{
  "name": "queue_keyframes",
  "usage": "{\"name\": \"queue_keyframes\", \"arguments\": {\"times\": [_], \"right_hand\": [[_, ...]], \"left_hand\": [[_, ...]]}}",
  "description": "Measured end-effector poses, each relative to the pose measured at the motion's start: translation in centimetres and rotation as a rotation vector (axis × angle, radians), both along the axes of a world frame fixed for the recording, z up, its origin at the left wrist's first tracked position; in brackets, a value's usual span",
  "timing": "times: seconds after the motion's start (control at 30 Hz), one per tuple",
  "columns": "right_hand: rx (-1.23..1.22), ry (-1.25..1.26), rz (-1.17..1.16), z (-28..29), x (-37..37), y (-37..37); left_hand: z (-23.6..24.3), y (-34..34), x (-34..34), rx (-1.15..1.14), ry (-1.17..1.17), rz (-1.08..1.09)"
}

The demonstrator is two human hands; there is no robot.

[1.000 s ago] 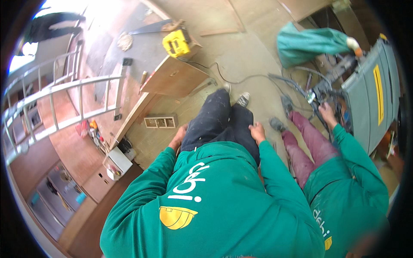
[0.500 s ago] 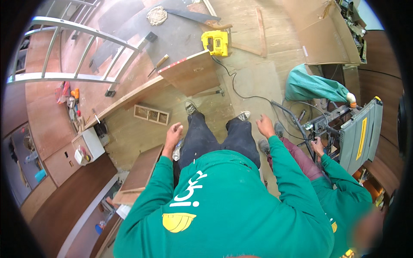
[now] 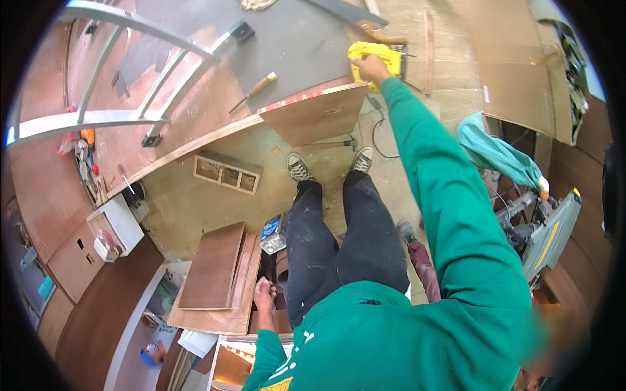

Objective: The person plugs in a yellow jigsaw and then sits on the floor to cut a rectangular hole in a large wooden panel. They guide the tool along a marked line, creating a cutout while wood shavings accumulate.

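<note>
My right arm stretches far forward, and my right hand (image 3: 373, 69) is closed round the handle of a yellow power jigsaw (image 3: 385, 55). The jigsaw is at the far end of an upright wooden panel (image 3: 316, 116) with a red-and-white strip along its top edge. Back beside my left thigh hangs my left hand (image 3: 265, 295), its fingers loosely bent and nothing visible in them. It is nearest to stacked brown boards (image 3: 212, 267) and a clear plastic pack with a blue label (image 3: 272, 234).
A handsaw (image 3: 355, 16) and a wooden-handled chisel (image 3: 254, 91) lie ahead. An aluminium ladder (image 3: 140, 117) stands at left. A hammer (image 3: 336, 143) and divided wooden box (image 3: 227, 172) are on the floor. At right are a table saw (image 3: 554, 225), its teal bag (image 3: 495, 150) and a co-worker's leg (image 3: 425, 270).
My right hand has reached forward and taken hold of the jigsaw. My left hand has moved back beside my thigh. I stand farther forward, and the co-worker is mostly covered by my arm.
</note>
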State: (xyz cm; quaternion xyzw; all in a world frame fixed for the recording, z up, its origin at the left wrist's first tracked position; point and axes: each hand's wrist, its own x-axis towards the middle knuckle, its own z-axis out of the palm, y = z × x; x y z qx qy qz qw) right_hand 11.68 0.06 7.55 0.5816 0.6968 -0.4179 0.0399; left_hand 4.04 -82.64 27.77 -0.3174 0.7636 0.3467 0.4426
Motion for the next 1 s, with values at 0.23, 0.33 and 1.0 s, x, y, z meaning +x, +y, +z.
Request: {"name": "queue_keyframes", "arguments": {"times": [0.23, 0.33, 1.0], "right_hand": [[-0.019, -0.322, -0.171, -10.5, -3.8, 0.8], [0.043, -0.28, -0.314, -11.0, -3.2, 1.4], [-0.194, 0.307, -0.505, 26.3, 28.0, -9.1]], "left_hand": [[-1.6, -7.1, 12.4, -0.064, -0.285, 0.14], [-3.8, -5.1, 13.5, 0.086, -0.344, 0.333], [-5.2, 13.0, 1.7, 0.259, -0.027, -0.184]]}}
